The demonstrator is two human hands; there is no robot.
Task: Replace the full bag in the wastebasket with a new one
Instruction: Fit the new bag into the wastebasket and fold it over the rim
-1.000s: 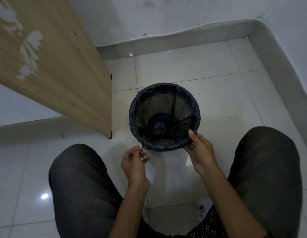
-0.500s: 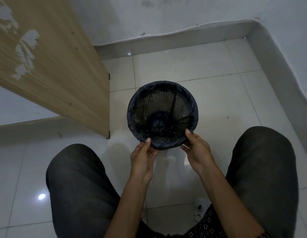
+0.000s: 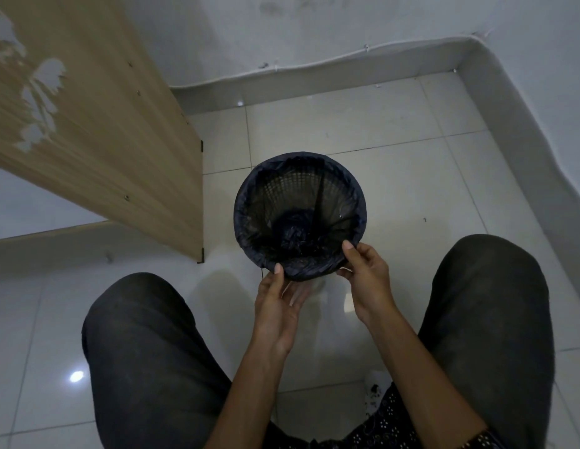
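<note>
At frame centre, the wastebasket (image 3: 300, 215) stands on the tiled floor (image 3: 395, 176), lined with a black bag (image 3: 249, 202) folded over its rim. The left hand (image 3: 275, 306) and right hand (image 3: 366, 277) pinch the near bag edge, thumbs on top, probably to seat the fold evenly.

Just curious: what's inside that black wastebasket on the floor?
A dark bag lines the wastebasket, folded over its rim, with a crumpled dark bundle at the bottom. The liner hides anything beneath the bundle.
</note>
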